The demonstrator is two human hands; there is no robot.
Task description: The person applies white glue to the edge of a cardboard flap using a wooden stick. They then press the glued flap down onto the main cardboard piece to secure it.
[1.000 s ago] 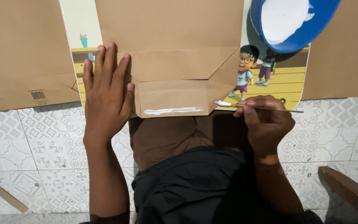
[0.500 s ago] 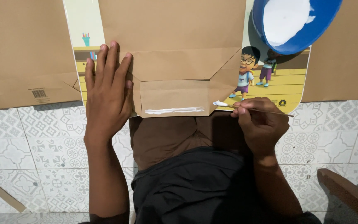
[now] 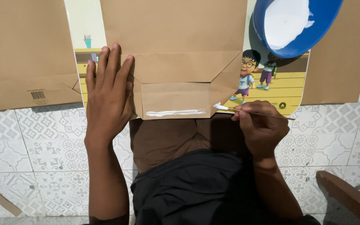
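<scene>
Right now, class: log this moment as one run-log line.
left hand: flat on paper bag | right hand: holds brush | glue stripe: on bag flap | blue bowl: white glue

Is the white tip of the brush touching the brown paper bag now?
Apart. In the head view the brush tip, held by the right hand, lies just right of the paper bag flap edge, with a thin strip of the picture mat between them.

R hand (image 3: 260, 127) now sits closer to the paper bag (image 3: 176, 58) than 1 s ago, shifted left toward its folded bottom flap. Brush (image 3: 255, 112) tip, white w/ glue, now lies just off the bag's lower R corner, near the end of the glue strip (image 3: 175, 112). Strip reads marginally longer.
</scene>
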